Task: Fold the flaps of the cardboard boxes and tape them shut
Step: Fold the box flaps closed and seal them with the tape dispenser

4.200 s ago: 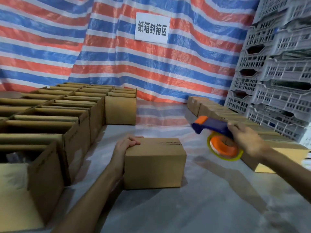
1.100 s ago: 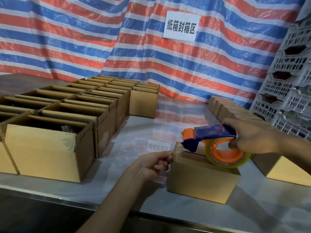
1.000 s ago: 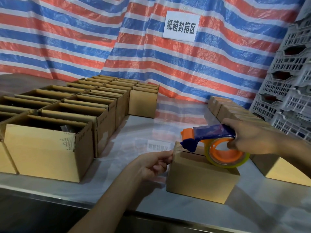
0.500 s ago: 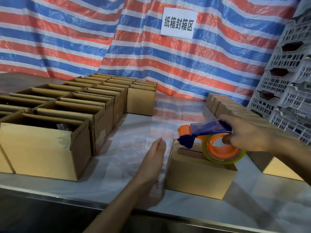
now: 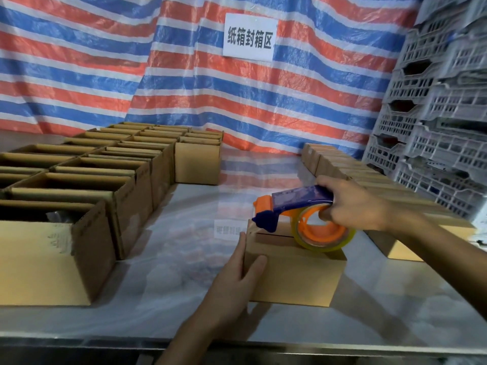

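A small closed cardboard box (image 5: pixel 295 275) lies on the steel table in front of me, its top flaps folded down with a dark seam showing. My left hand (image 5: pixel 234 275) presses flat against the box's left side, thumb on the front face. My right hand (image 5: pixel 350 204) grips a blue and orange tape dispenser (image 5: pixel 297 214) with a clear tape roll. The dispenser rests on the box top, its blue nose at the top left edge.
Rows of open cardboard boxes (image 5: pixel 87 185) fill the table's left side. Closed boxes (image 5: pixel 350 172) line the right, beside stacked grey plastic crates (image 5: pixel 442 106). A striped tarp with a white sign (image 5: pixel 249 36) hangs behind. The table's front edge (image 5: pixel 263 343) is close to me.
My left hand has gone from pinching the tape end at the box's left edge to lying flat against that side. The dispenser stays at the box's top left edge.
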